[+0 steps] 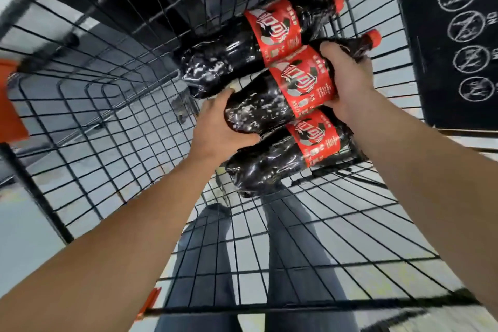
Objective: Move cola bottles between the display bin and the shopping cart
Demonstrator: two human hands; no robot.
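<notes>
Bottles: three cola bottles, all lying inside the cart (113, 127) (red labels, red caps on two).
Middle bottle (272, 100): held by both hands, touching the far bottle (242, 46) and near bottle (283, 159).
Left hand (215, 129): curled round its base.
Right hand (347, 78): curled round its shoulder.
</notes>
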